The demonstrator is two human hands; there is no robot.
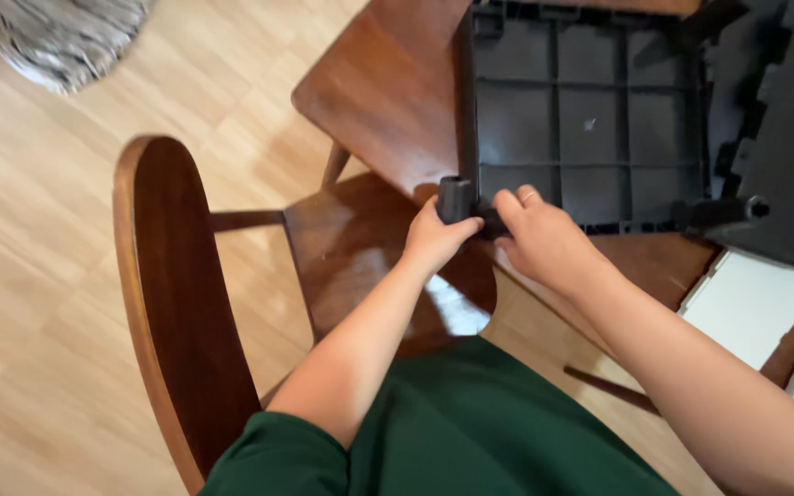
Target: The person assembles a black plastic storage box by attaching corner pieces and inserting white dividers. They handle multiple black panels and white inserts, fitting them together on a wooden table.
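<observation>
- Black plastic panel [590, 119]: top cut off by the picture's upper edge.
- Grey patterned rug [62, 37]: cut off at the top-left corner, blurred.
- White boxes [751, 308]: partly cut off at the right edge.

Setting was a home, likely a dining area. Light wood-plank floor [39, 303], dark wooden chair [176, 303] beside a wooden table [388, 92], and a patterned rug [62, 37] indicated this.
</observation>
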